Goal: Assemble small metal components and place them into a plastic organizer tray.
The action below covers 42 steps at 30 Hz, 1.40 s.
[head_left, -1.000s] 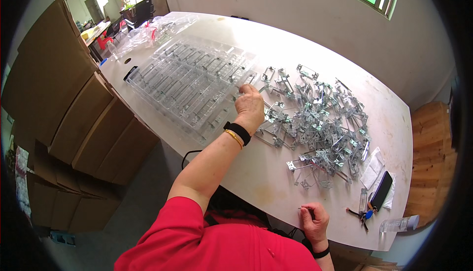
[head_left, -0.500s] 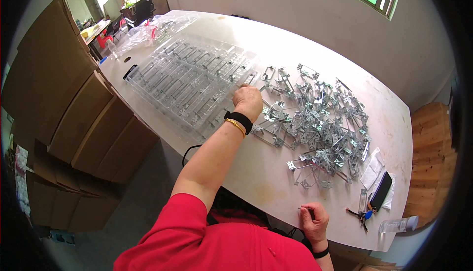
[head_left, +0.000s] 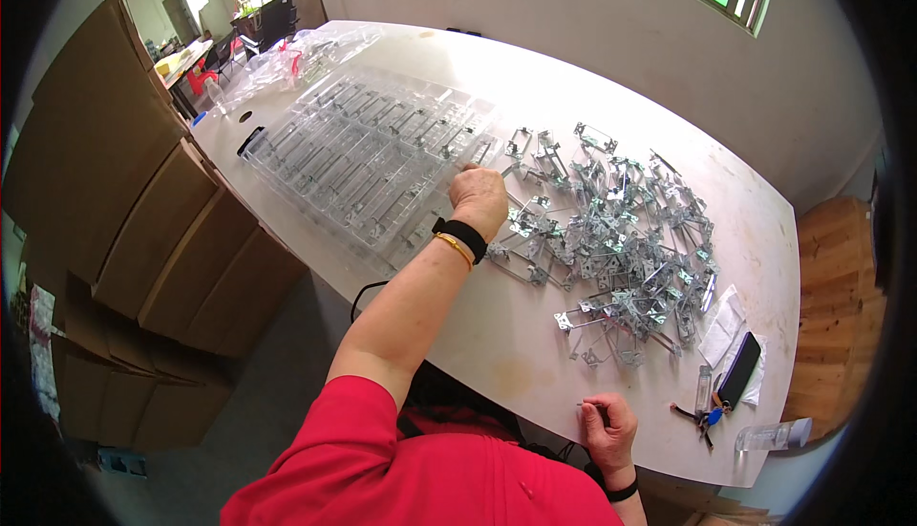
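Observation:
My left hand (head_left: 479,199) reaches across the table to the right edge of a clear plastic compartment box (head_left: 330,211). Its fingers are curled closed and point away from me, so whatever they grip is hidden. Rows of small metal brackets with thin rods fill the box's compartments. To the right of that hand spreads a loose heap of similar metal brackets (head_left: 635,239). My right hand (head_left: 611,430) rests at the near table edge, thumb and fingers pinched together. A tiny thin tip pokes out of that pinch, too small to name.
Towards the right of the white table (head_left: 478,335) lie a black phone (head_left: 739,371), white packets (head_left: 723,327), keys (head_left: 712,418) and a clear bottle (head_left: 772,436). Crumpled plastic bags (head_left: 277,72) lie at the far left. Cardboard boxes (head_left: 143,211) stand beside the table, left.

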Available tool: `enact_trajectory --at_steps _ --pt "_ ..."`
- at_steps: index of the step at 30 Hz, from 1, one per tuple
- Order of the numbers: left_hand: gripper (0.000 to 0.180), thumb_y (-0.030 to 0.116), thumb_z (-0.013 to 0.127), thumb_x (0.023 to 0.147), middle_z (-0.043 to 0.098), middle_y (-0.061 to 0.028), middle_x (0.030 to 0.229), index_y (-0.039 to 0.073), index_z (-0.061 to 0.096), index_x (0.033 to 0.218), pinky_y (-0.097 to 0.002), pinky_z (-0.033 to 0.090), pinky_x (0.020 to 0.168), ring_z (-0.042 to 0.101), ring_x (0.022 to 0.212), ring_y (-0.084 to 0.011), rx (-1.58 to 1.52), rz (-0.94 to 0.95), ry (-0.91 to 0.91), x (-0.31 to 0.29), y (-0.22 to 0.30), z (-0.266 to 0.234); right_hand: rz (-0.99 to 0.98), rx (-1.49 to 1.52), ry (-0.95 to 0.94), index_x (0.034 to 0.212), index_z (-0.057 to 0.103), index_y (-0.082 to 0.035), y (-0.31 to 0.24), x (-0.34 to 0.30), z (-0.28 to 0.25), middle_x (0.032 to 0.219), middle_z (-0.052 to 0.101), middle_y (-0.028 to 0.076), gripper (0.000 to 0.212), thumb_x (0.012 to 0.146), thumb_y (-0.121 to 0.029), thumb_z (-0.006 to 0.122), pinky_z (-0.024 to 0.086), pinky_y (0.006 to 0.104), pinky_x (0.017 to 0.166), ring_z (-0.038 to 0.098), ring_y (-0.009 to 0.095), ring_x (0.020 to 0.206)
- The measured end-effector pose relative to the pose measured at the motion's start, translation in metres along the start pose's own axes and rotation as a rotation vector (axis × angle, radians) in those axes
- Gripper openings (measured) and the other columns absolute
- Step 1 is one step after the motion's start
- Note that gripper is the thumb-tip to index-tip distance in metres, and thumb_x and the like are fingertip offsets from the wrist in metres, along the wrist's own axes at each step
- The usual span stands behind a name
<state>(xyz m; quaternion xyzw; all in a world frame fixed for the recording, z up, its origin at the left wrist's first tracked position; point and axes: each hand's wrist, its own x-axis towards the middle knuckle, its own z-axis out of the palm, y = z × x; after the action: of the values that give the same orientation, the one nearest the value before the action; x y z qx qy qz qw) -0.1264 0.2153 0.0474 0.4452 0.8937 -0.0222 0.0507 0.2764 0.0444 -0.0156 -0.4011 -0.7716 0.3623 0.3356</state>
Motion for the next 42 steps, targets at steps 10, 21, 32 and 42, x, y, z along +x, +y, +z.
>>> enact_trajectory --at_steps 10,21,32,42 --pt "0.069 0.025 0.077 0.092 0.079 -0.0179 0.114 -0.017 0.053 0.142 -0.0358 0.062 0.075 0.080 0.100 -0.0242 0.035 -0.038 0.000 0.002 0.000 0.001 0.000 -0.004 0.001 0.101 0.072 -0.004 -0.001 0.000 0.000 0.090 0.071 0.013 0.009 0.096 -0.008 0.078 0.054 0.0337 0.069 0.069 0.026 0.075" --pt "0.068 0.023 0.076 0.092 0.069 -0.0232 0.134 -0.015 0.052 0.143 -0.0394 0.063 0.082 0.073 0.119 -0.0290 0.054 -0.077 0.036 0.009 0.003 0.014 -0.002 0.001 0.006 0.100 0.072 -0.004 0.001 0.000 0.000 0.087 0.070 0.012 0.010 0.096 -0.009 0.078 0.053 0.0330 0.067 0.068 0.024 0.074" --pt "0.066 0.019 0.076 0.092 0.077 -0.0227 0.121 -0.018 0.053 0.141 -0.0395 0.064 0.080 0.078 0.110 -0.0287 -0.029 -0.011 -0.017 0.006 -0.001 0.004 0.008 0.006 0.000 0.101 0.072 -0.004 0.002 -0.001 0.000 0.089 0.070 0.012 0.010 0.096 -0.009 0.079 0.054 0.0328 0.069 0.069 0.024 0.075" --pt "0.076 0.022 0.076 0.093 0.069 -0.0282 0.135 -0.020 0.044 0.147 -0.0369 0.063 0.087 0.076 0.115 -0.0304 -0.032 -0.061 0.070 0.005 0.000 0.011 0.005 0.011 0.001 0.101 0.072 -0.004 0.001 -0.001 0.000 0.089 0.070 0.012 0.009 0.096 -0.009 0.078 0.054 0.0327 0.069 0.068 0.024 0.075"
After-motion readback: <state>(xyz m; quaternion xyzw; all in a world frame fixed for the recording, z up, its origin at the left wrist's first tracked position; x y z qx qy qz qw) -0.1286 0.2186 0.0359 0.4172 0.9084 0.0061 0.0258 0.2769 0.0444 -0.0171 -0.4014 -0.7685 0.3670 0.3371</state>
